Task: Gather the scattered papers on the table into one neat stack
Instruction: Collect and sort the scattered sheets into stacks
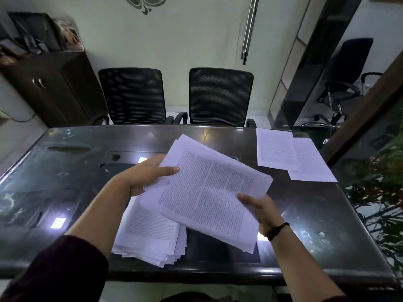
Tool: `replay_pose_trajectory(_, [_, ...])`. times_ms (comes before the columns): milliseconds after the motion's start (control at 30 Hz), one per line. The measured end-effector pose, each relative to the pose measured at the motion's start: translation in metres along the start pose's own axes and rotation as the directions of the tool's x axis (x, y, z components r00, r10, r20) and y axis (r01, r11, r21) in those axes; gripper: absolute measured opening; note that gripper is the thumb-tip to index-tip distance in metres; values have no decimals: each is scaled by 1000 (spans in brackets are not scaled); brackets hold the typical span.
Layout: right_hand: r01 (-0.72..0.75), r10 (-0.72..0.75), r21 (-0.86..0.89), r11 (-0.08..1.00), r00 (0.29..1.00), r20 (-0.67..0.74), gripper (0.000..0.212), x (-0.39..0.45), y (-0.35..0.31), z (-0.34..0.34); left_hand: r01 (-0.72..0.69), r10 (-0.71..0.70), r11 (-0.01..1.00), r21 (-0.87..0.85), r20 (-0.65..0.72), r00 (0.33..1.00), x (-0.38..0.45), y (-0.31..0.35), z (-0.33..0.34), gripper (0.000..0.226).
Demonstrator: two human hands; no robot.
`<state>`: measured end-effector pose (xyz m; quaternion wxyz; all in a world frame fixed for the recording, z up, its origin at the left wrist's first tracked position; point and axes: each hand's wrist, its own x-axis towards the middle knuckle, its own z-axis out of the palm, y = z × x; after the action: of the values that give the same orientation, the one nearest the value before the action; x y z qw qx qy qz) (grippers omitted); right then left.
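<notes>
The left hand point(146, 175) grips the upper left corner of a bundle of papers point(207, 190), with the thumb on top of the printed page and the fingers below it. The right hand point(260, 211) holds the lower right edge of the same bundle, thumb on top, and a dark band sits on its wrist. The two hands are apart, one at each side, and the bundle is lifted above the table point(65, 171) and turned at an angle. Its sheets are thin, white and rectangular, full of small printed text, and their edges are not aligned.

Under the bundle, near the front edge of the table, lies a thicker pile of papers point(150, 234) with fanned corners. At the far right corner two loose sheets point(285, 153) lie flat and overlap each other. The table top is dark, glossy and reflects lights.

Behind the table stand two black mesh chairs point(174, 94). A dark wooden cabinet point(50, 88) is at the left, green plants point(379, 182) at the right.
</notes>
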<state>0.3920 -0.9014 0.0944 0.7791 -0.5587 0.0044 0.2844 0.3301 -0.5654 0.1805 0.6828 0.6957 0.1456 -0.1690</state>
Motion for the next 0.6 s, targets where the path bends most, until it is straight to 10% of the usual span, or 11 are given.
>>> replay_pose_trajectory(167, [17, -15, 18, 1000, 995, -100, 42, -4, 3, -5, -48, -10, 958, -282, -200, 980, -9, -33, 15, 88])
replay_pose_trajectory(333, [15, -6, 87, 996, 995, -97, 23, -16, 30, 14, -247, -124, 660, -709, -427, 896, -19, -73, 84, 51])
replay_pose_trajectory(467, [0, 19, 141, 990, 991, -132, 23, -18, 51, 18, -447, -75, 429, -785, -524, 848, -34, -98, 115, 72])
replay_pose_trajectory(600, [-9, 23, 166, 986, 996, -82, 30, -19, 62, 24, -366, -91, 588, -721, -508, 856, -40, -112, 124, 68])
